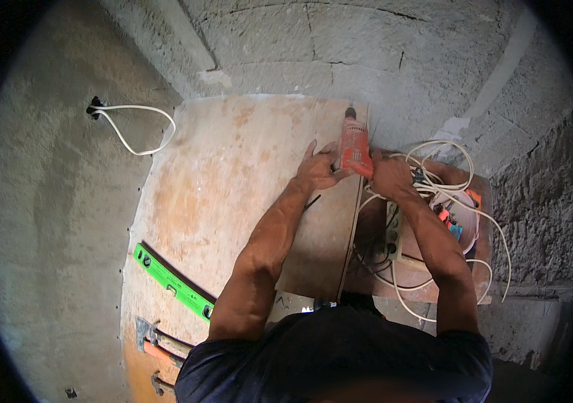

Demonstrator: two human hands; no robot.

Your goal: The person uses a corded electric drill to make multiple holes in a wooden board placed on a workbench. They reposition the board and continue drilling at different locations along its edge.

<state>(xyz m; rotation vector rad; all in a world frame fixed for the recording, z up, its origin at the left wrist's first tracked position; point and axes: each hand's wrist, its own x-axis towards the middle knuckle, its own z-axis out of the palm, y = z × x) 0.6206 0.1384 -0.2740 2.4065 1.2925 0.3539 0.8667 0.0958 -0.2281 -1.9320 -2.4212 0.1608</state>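
One red drill [355, 148] points toward the far wall [266, 40], right of centre. I see the right hand [391, 176] wrapped round its handle; the left hand [320, 166] is against its left side, and I cannot tell whether it grips. White cable [471, 168] coils to the right; a green level [165, 278] lies near left on the board [232, 168].

1 head-worn fisheye looks down over the drill [355, 149] from nearby.
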